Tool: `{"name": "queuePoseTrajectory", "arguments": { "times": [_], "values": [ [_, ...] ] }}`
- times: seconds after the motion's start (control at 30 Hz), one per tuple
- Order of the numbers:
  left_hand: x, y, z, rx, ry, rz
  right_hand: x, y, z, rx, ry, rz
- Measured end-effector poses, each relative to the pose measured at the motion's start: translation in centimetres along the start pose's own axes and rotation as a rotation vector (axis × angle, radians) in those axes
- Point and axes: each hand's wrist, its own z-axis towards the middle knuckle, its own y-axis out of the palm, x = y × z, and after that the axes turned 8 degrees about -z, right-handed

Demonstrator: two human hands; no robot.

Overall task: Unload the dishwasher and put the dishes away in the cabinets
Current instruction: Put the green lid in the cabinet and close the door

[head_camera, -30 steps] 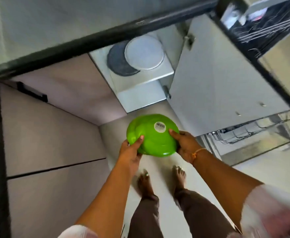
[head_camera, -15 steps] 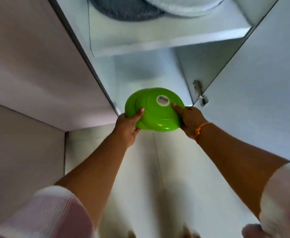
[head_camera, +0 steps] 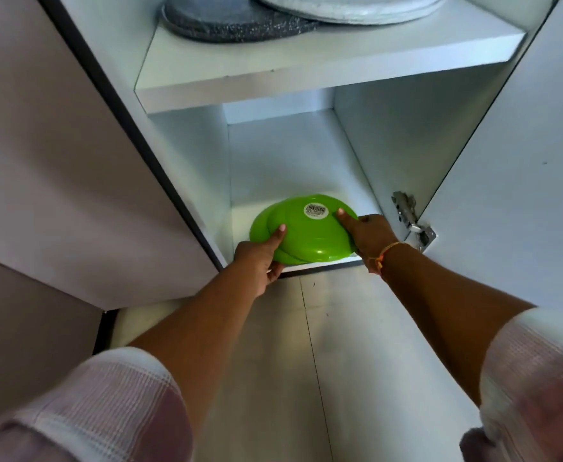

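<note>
At lower cabinet shelf point(head_camera: 293, 168): our left hand point(head_camera: 260, 258) and right hand point(head_camera: 368, 233), arms outstretched, grip upturned green plates point(head_camera: 306, 233) by opposite rims.

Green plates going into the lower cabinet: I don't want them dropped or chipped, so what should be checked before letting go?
1. Grip: left hand and right hand hold the green plates at opposite rims: ok.
2. Stack alignment: the lower rims stick out leftward: not ok.
3. The lower compartment floor shows nothing in the way: ok.
4. The cabinet door is swung open, out of the path: ok.
5. Headroom under the upper shelf: ok.
6. Plates already resting on the floor: cannot tell.
</note>
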Motion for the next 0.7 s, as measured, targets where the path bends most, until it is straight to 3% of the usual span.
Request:
{"name": "queuePoseTrajectory", "arguments": {
  "times": [0.23,0.53,0.7],
  "values": [
    [0.1,0.7,0.5,0.050,-0.016,-0.034,0.4,1.0,0.8,0.051,-0.053,-0.112],
    [0.5,1.7,1.9,0.117,-0.024,-0.135,-0.4,1.4,0.5,0.098,-0.129,-0.478],
    [0.6,2.8,3.3,0.164,0.015,-0.197,1.2,1.0,0.7,0.022,-0.200,-0.519]
  ]
}}
